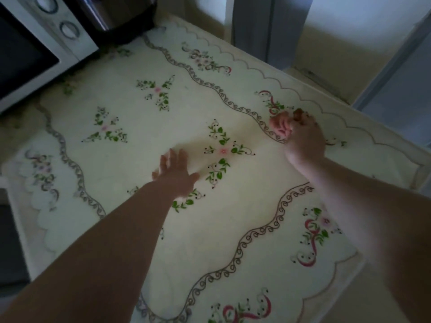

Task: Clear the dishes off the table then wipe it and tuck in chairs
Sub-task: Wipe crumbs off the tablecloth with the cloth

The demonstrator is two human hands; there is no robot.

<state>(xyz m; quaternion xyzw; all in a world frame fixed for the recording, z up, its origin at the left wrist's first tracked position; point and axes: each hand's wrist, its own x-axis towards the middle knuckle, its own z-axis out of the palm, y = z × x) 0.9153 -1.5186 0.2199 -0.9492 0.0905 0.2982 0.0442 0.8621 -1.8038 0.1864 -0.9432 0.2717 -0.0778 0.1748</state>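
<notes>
Far left: a microwave (35, 54) and a dark appliance (121, 17) are standing at the back corner of the cloth-covered table (186, 241). No dishes are showing on it.

Centre: the left hand (175, 176) is lying flat on the cloth, fingers straight and spread, holding nothing.

Right: the right hand (303, 138) is clutching a pink wad (278, 127), probably a wipe (blurred), close to the far edge.

Risk: strokes may be dragging the loose cloth into bunches if the flat hand lifts, and crumbs may be going over the edge.

Two hands (173, 173) (303, 138), one pink cloth (279, 126), one tablecloth (210, 229) — one microwave (35, 54), one dark appliance (116, 17).
</notes>
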